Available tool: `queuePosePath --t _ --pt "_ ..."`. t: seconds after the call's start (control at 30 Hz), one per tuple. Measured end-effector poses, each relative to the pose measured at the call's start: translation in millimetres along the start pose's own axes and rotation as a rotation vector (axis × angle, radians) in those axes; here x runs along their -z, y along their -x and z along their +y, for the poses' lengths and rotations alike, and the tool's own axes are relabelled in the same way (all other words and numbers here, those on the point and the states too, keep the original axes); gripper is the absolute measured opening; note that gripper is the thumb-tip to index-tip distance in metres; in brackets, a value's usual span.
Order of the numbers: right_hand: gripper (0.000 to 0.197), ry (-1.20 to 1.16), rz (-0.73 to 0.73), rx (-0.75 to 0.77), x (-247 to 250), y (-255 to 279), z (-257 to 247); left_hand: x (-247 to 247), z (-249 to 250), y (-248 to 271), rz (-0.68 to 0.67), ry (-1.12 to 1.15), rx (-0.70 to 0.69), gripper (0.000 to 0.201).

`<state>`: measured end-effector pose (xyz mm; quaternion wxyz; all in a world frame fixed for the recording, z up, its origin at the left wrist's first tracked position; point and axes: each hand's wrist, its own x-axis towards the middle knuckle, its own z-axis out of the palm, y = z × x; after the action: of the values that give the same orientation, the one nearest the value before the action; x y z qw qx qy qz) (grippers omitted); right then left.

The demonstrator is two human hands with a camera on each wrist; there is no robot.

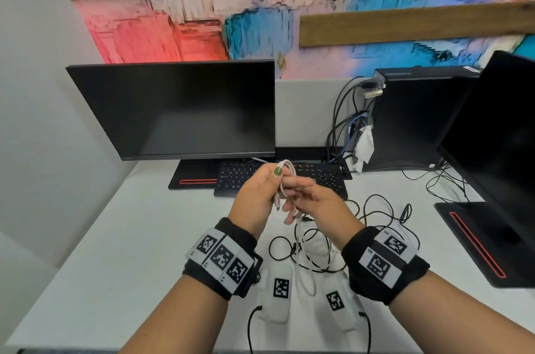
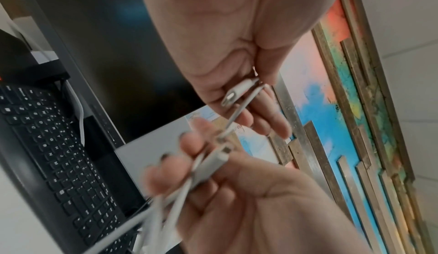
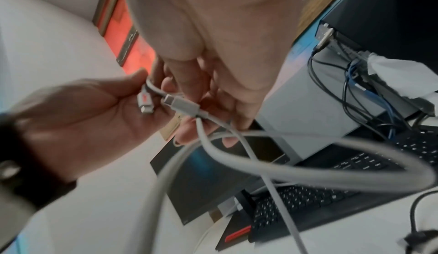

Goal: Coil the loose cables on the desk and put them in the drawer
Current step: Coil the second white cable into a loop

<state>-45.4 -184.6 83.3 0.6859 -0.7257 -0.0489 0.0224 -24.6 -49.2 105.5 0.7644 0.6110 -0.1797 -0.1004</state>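
Note:
A white cable (image 1: 285, 177) is folded into short loops that stick up from my left hand (image 1: 276, 190), which grips them between thumb and fingers above the desk (image 1: 130, 237). One plug (image 2: 237, 93) pokes out under that palm. My right hand (image 1: 301, 198) pinches the other plug (image 3: 182, 106) right beside it, fingertips touching the left hand's. The cable's slack (image 3: 308, 179) hangs in a wide loop down to the desk. Tangled thin black cables (image 1: 376, 209) lie on the desk under and right of my hands. No drawer is in view.
A black monitor (image 1: 179, 110) and keyboard (image 1: 327, 177) stand behind my hands. A PC tower (image 1: 414, 122) with plugged cables is at the back right, a second monitor (image 1: 498, 136) at the right. White tagged pads (image 1: 280, 290) lie at the near edge.

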Motion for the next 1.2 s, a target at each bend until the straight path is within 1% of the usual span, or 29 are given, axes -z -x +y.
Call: queuePosePath --t 0.07,0.17,0.3,0.37,0.43,0.47,0.53,0.57,0.67,0.77,0.87,0.93,1.03,1.1,1.2 --pt "0.033 0.090 -0.042 -0.044 -7 4 5 3 2 -1 -0.014 -0.043 -0.008 0.022" --pt "0.023 0.171 -0.133 -0.081 -13 7 11 7 -1 -2 -0.004 -0.178 -0.050 0.019" --pt "0.044 0.427 -0.263 -0.109 -12 9 4 11 -6 1 0.053 -0.340 -0.095 0.018" --pt "0.045 0.552 -0.312 -0.122 -13 11 -2 14 -8 0 0.105 -0.352 -0.116 0.018" --pt "0.039 0.645 -0.334 -0.139 -14 14 -8 18 -8 -1 0.156 -0.352 -0.111 0.022" --pt "0.034 0.696 -0.337 -0.134 -14 15 -11 20 -9 -1 0.153 -0.383 -0.120 0.022" --pt "0.030 0.816 -0.314 -0.097 -13 14 -16 21 -10 1 0.088 -0.478 -0.138 0.014" --pt "0.031 0.875 -0.282 -0.063 -12 12 -19 22 -11 2 0.053 -0.532 -0.134 0.011" --pt "0.033 0.999 -0.134 0.036 -6 6 -28 28 -15 2 -0.002 -0.678 -0.110 0.014" --pt "0.025 0.929 0.039 0.124 1 4 -32 31 -18 3 -0.049 -0.672 -0.051 0.018" --pt "0.015 0.740 0.142 0.150 9 2 -29 29 -20 4 -0.126 -0.635 0.026 0.021" --pt "0.013 0.658 0.159 0.157 12 -1 -28 28 -20 5 -0.170 -0.560 0.040 0.024" --pt "0.019 0.576 0.161 0.113 16 -8 -25 26 -19 7 -0.249 -0.460 0.042 0.030" --pt "0.025 0.529 0.136 0.075 17 -12 -23 24 -18 6 -0.278 -0.400 0.049 0.032" --pt "0.031 0.508 0.089 0.014 16 -14 -18 21 -14 7 -0.292 -0.288 0.034 0.028"
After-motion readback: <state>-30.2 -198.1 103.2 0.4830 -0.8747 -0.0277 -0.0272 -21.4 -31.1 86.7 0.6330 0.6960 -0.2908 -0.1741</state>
